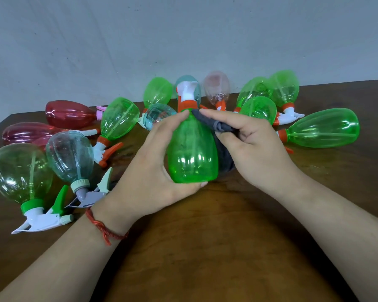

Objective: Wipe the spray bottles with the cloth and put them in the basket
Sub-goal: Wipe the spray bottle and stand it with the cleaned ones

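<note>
Wiping under way: a person's left hand (pixel 159 158) holds a green spray bottle (pixel 192 158) over a brown wooden desk (pixel 205 247), its grip wrapped round the bottle's body with the forefinger reaching up to the orange collar and the thumb tucked under the base. The bottle leans away from the camera, white sprayer head on top; whether its base touches the desk cannot be told. Just right of the bottle, the right hand (pixel 255 144) has its grip pinched on a dark grey cloth (pixel 214 125), which is pressed against the bottle's right shoulder and hangs down behind that side. Left of the held bottle, others lie on their sides: two red bottles (pixel 71 114) farthest off, a clear bottle (pixel 70 155) with a grey trigger, a pale green bottle (pixel 20 173) with a green collar, and a bright green bottle (pixel 119 118) with an orange trigger. Behind the held bottle and to its right lies a cluster of bottles (pixel 258 105), green, clear and pink. A large green bottle (pixel 323 128) farthest right points its orange collar toward the held one. A red thread bracelet (pixel 100 227) circles the left wrist.
</note>
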Demonstrator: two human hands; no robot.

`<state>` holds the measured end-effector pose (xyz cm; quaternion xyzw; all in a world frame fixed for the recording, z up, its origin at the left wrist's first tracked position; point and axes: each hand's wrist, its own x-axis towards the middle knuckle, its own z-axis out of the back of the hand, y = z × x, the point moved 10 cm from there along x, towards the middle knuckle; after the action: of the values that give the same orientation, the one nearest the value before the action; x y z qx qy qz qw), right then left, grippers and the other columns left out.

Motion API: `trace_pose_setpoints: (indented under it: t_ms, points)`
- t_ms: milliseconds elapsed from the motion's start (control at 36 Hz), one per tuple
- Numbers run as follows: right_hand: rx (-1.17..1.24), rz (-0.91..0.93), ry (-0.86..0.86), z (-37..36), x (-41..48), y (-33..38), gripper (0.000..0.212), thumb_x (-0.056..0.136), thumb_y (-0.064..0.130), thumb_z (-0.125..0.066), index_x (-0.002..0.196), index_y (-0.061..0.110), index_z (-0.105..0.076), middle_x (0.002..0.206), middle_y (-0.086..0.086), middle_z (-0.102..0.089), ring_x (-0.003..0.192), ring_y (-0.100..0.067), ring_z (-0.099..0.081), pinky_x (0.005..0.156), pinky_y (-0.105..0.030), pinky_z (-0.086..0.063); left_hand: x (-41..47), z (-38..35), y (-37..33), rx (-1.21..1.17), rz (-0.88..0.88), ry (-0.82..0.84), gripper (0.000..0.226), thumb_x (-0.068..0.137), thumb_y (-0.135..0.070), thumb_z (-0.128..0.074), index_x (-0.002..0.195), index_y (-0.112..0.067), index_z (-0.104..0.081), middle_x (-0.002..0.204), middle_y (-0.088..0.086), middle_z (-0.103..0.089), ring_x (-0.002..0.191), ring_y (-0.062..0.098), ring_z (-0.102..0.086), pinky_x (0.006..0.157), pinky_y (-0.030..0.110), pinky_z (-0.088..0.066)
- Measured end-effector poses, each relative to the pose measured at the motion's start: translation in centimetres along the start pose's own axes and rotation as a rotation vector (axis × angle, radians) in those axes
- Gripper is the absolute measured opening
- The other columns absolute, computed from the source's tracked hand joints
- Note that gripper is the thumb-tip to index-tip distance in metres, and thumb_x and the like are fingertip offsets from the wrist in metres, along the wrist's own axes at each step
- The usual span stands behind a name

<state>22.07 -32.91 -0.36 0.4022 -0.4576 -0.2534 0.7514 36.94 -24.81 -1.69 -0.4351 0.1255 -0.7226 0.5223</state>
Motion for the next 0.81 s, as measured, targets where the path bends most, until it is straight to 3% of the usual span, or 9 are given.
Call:
trace_pose_setpoints:
  t_ms: [194, 306, 389, 528, 694, 806]
  points:
    - [0.066, 0.001, -0.008, 0.3, 0.3, 0.2, 0.042, 0.102, -0.007, -0.056, 0.128, 0.021, -0.074, 0.128, 0.011, -0.075, 0.127, -0.005, -0.065, 0.115, -0.034, -0.048, 0.0, -0.1, -1.0, 0.041, -0.064, 0.033, 0.113, 0.075, -0.028, -0.1, 0.165, -0.012, -0.034, 0.158, 0.002, -0.044, 0.152, 0.025, -0.044, 0.124, 0.05, -0.041]
    - [0.035, 0.021, -0.002, 0.1, 0.0, 0.2, 0.041, 0.103, -0.005, -0.056, 0.131, 0.019, -0.073, 0.131, 0.01, -0.073, 0.128, -0.005, -0.064, 0.115, -0.033, -0.048, -0.1, -0.2, -0.2, -0.035, -0.017, 0.021, 0.114, 0.073, -0.027, -0.101, 0.165, -0.02, -0.034, 0.159, -0.001, -0.045, 0.151, 0.028, -0.046, 0.122, 0.052, -0.042]
    - [0.01, 0.046, -0.005, 0.2, -0.2, 0.5, 0.04, 0.103, -0.007, -0.056, 0.133, 0.014, -0.073, 0.133, 0.008, -0.072, 0.13, -0.005, -0.063, 0.115, -0.03, -0.047, -0.2, -0.1, 0.6, -0.157, 0.079, -0.048, 0.114, 0.072, -0.025, -0.102, 0.164, -0.03, -0.035, 0.159, -0.002, -0.05, 0.146, 0.026, -0.053, 0.118, 0.05, -0.048]
    - [-0.138, 0.149, 0.034, -0.9, -0.8, 1.1, 0.049, 0.096, -0.014, -0.058, 0.131, 0.016, -0.073, 0.139, 0.005, -0.069, 0.137, -0.007, -0.059, 0.121, -0.039, -0.042, -0.1, 1.6, 3.0, -0.17, 0.172, -0.228, 0.114, 0.068, -0.041, -0.102, 0.162, -0.038, -0.037, 0.156, 0.0, -0.055, 0.143, 0.025, -0.057, 0.117, 0.051, -0.049]
    - [-0.182, 0.16, 0.093, -1.7, -1.1, 1.3, 0.059, 0.087, -0.017, -0.054, 0.128, 0.02, -0.076, 0.14, 0.009, -0.068, 0.136, 0.0, -0.057, 0.119, -0.023, -0.04, -0.2, 3.4, 4.5, -0.096, 0.241, -0.347, 0.115, 0.066, -0.051, -0.101, 0.159, -0.046, -0.035, 0.156, -0.006, -0.055, 0.142, 0.023, -0.058, 0.116, 0.05, -0.049]
    - [-0.166, 0.141, 0.09, -1.8, -1.2, 1.3, 0.057, 0.091, -0.017, -0.055, 0.129, 0.021, -0.075, 0.139, 0.011, -0.068, 0.136, 0.001, -0.056, 0.119, -0.023, -0.039, -0.3, 3.8, 4.4, -0.118, 0.246, -0.383, 0.114, 0.066, -0.057, -0.1, 0.16, -0.04, -0.036, 0.157, -0.008, -0.053, 0.143, 0.02, -0.057, 0.117, 0.049, -0.048]
